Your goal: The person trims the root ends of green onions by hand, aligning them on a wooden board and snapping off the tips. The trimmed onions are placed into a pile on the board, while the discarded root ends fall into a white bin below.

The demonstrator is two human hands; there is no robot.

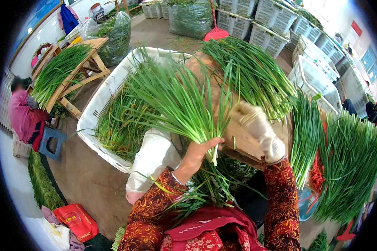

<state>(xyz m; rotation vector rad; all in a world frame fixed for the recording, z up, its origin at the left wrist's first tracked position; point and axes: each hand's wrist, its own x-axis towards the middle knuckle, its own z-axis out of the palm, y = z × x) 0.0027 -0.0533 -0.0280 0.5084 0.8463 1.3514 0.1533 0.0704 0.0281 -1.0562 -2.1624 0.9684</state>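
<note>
My bare left hand [194, 157] is closed around the pale lower ends of a bunch of garlic chives [182, 111], whose green leaves fan up and leftward. To its right is my right hand [259, 131] in a whitish glove, over a round-edged wooden board [247, 144]. Motion smears its fingers, so their state and anything in them cannot be made out. A thick pile of chives [251, 71] covers the far part of the board. Loose green leaves hang over my lap below the left hand.
Left of the board, a white crate [98, 152] holds loose leaves. More chives [347, 167] lie at the right beside red ties [317, 173]. Farther left, a person [25, 108] sits near a blue stool [52, 142] and wooden stand [77, 79]. Stacked crates [268, 37] and a red dustpan [216, 34] are behind.
</note>
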